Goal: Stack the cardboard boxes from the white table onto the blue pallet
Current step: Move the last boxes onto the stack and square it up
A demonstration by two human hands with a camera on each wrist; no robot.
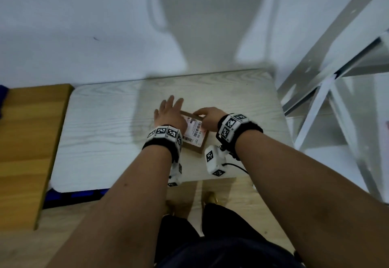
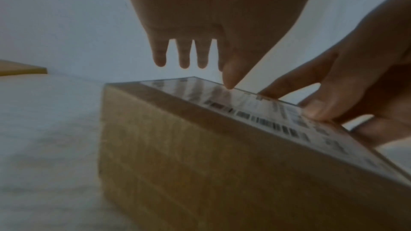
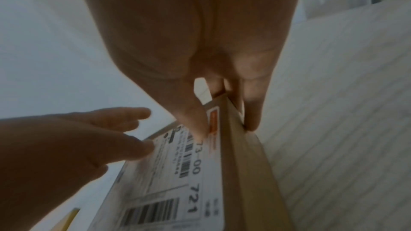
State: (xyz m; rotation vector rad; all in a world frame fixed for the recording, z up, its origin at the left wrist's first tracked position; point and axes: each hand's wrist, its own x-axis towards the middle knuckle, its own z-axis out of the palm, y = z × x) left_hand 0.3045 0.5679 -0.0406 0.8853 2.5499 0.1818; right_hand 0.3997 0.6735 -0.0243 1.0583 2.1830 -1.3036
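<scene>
Box: a small cardboard box (image 1: 194, 132) with a white shipping label (image 1: 194, 130) on top, lying on the pale worktop (image 1: 101, 133) near its front edge.
Right hand (image 1: 210, 120): thumb on the label, fingers (image 3: 252, 110) curled down the right side wall, pinching that edge.
Left hand (image 1: 168, 113): fingers (image 2: 184, 55) straight and spread above the box; only the thumb tip touches the label.
Handling: it looks light and stiff, and the label may be slick; the bare cardboard side walls are the better hold.
Head view only: a brown wooden board (image 1: 27, 145) to the left, a strip of blue (image 1: 73, 196) below the worktop's front edge, and a white metal frame (image 1: 328, 99) to the right.
Wrist views only: the thumb contacts and the box's side walls.
</scene>
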